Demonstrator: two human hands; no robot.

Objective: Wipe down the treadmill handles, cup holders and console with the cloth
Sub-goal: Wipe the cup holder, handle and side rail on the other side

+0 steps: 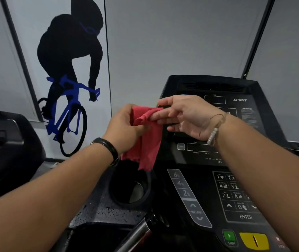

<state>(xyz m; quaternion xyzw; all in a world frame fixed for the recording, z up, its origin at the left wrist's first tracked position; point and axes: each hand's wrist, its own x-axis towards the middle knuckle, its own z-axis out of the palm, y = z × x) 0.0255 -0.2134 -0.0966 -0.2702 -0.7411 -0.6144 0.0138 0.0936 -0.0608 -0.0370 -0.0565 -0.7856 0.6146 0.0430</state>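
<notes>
Cloth point(148, 140): red, in the air, held by both hands just off the left edge of the console point(217, 82). As far as I can see it touches no treadmill surface.

Grip:
- left hand point(125, 128) has its fingers curled round the bunched top of the cloth.
- right hand point(186, 117) pinches an upper edge with thumb and fingertips, other fingers loosely spread.
- My read: re-bunching the cloth between wipes.

Key geometry:
- The cloth's long axis is vertical. The top is gathered between the two grips and the free tail hangs straight down.
- cup holder point(126, 204) sits directly below the tail. The tail's lower edge overlaps the holder's far rim in view, but the depth is unclear, so I can't tell how near they are.
- The console face lies right of and behind the cloth. The right hand is already in front of the display. The left hand is left of the console edge, on the cup holder side.
- handle point(136, 235) is lower, nearer the person, well apart from the cloth.

Judgement:
- Cup holder next: the left hand is nearer and can drop straight down.
- Console next: move right and forward. The right hand is nearer but only pinches an edge, so it likely needs a fuller grip first.
- The tray around the holder looks speckled, maybe droplets. Can't confirm.
</notes>
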